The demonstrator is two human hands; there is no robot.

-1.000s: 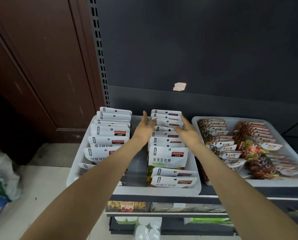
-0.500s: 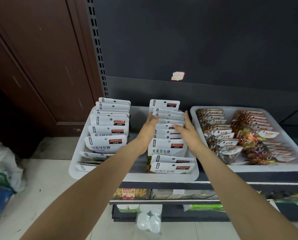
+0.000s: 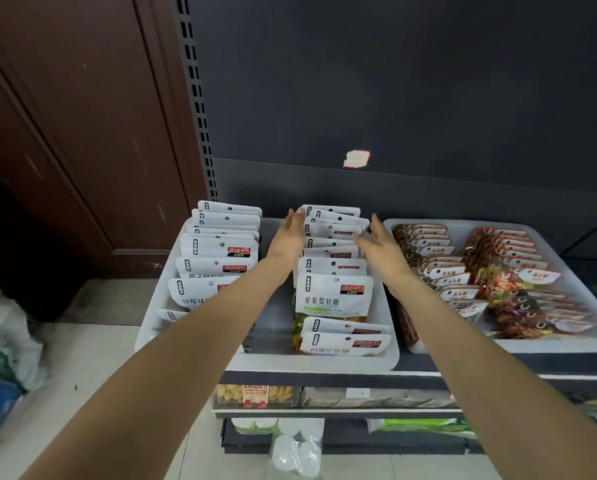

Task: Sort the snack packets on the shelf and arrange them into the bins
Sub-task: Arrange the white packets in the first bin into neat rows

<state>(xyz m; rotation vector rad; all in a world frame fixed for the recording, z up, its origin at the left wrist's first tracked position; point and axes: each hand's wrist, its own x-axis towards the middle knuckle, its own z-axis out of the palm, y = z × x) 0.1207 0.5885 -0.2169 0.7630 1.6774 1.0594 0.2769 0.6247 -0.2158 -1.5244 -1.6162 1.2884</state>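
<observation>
A white bin [image 3: 324,362] on the shelf holds two rows of white snack packets. The left row [image 3: 220,251] stands upright. The right row [image 3: 333,268] runs from back to front, its front packets [image 3: 345,342] lying flatter. My left hand [image 3: 286,237] is flat against the left side of the right row, fingers straight. My right hand [image 3: 380,244] is on that row's right side, fingers apart and touching the packet edges. Neither hand grips a packet. A second white bin [image 3: 546,345] to the right holds brown and red-orange packets [image 3: 480,271].
The dark shelf back panel [image 3: 394,98] rises behind the bins. Lower shelves [image 3: 324,398] hold more goods. A brown wooden door [image 3: 65,133] stands at left, with bags [image 3: 2,341] on the tiled floor. A bag of white items [image 3: 297,448] lies below.
Both hands slid back along the sides of the right row toward its rear packets, after being nearer the middle half a second ago. The view shifted slightly.
</observation>
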